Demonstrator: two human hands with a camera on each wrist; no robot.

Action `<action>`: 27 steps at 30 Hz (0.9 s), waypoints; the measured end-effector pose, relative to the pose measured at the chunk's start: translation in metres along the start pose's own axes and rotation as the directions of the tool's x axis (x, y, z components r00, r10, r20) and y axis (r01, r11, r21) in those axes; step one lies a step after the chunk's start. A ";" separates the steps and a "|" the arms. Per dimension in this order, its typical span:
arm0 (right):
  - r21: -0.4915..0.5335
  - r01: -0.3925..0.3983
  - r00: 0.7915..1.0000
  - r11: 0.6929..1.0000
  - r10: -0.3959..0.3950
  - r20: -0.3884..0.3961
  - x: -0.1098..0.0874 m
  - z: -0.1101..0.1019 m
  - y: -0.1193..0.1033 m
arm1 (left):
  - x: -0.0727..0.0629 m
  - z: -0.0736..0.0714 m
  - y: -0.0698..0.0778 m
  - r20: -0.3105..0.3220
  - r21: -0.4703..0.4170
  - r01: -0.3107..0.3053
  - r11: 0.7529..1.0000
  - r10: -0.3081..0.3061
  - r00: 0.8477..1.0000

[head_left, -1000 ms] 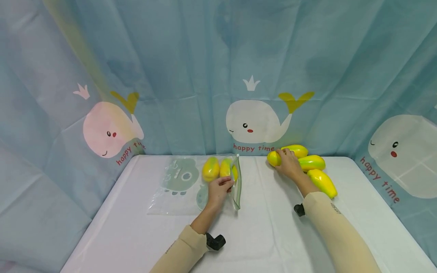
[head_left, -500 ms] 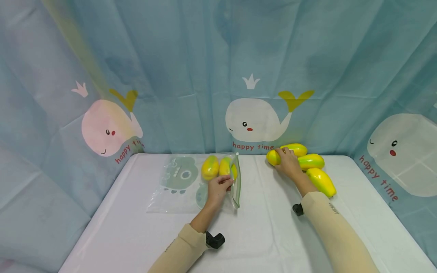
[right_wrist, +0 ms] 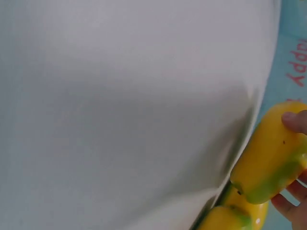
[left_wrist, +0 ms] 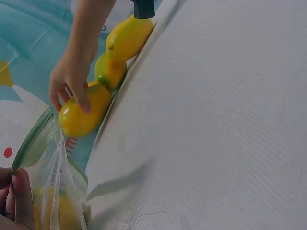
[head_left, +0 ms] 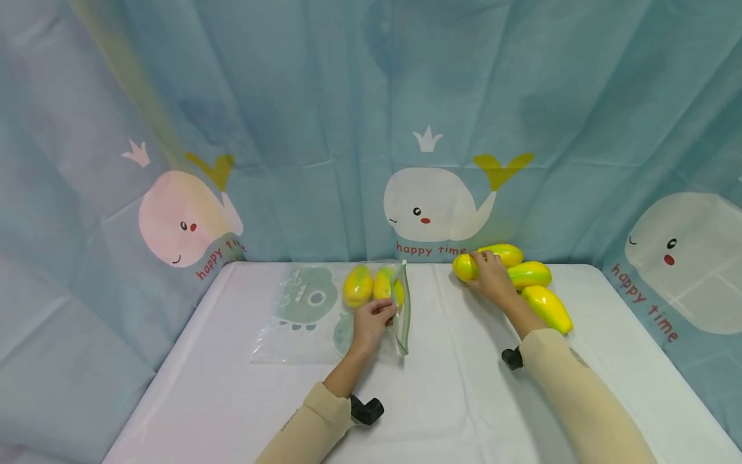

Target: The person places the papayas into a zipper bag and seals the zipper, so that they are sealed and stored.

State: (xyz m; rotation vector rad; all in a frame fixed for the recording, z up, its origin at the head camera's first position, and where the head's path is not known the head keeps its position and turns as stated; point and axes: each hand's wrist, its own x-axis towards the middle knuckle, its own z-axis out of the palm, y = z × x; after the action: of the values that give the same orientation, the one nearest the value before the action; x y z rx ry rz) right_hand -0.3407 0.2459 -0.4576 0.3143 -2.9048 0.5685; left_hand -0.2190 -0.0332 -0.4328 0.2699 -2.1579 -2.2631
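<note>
My left hand (head_left: 371, 325) pinches the open, green-edged mouth of a clear zip bag (head_left: 272, 345) lying on the table. Two yellow-green papayas (head_left: 357, 287) are inside, near that mouth. At the back of the table my right hand (head_left: 493, 277) grips another papaya (head_left: 464, 268), thumb on one side and fingers on the other in the right wrist view, where the papaya (right_wrist: 268, 153) shows close up. From the left wrist, the bag's lifted film (left_wrist: 55, 167) and the gripped papaya (left_wrist: 79, 117) both appear.
Beside my right hand lie more papayas: one at the back (head_left: 504, 254), one in the middle (head_left: 530, 275) and one nearer me (head_left: 547, 310). A blue curtain (head_left: 324, 129) with whale prints hangs right behind the white-covered table (head_left: 452, 399).
Both hands keep their holds and places. My right sleeve has shifted slightly to the right, and the papayas and bag lie as before.
</note>
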 end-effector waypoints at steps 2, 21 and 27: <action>0.035 -0.011 1.000 0.999 0.011 -0.003 -0.001 -0.002 -0.004 | 0.000 0.000 0.001 0.004 0.003 -0.001 1.000 0.001 1.000; 0.274 -0.069 0.997 0.959 0.054 0.063 -0.013 -0.009 -0.021 | 0.031 0.002 -0.042 -0.029 -0.011 -0.007 1.000 0.006 1.000; 0.368 -0.119 0.991 0.922 0.087 0.102 -0.017 -0.011 -0.024 | 0.030 0.002 -0.041 -0.040 -0.004 -0.001 1.000 0.001 0.999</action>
State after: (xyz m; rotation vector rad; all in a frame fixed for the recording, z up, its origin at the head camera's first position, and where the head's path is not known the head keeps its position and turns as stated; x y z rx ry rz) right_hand -0.3175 0.2315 -0.4426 0.2359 -2.8885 1.1589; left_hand -0.2445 -0.0327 -0.4774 0.3110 -2.1341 -2.2414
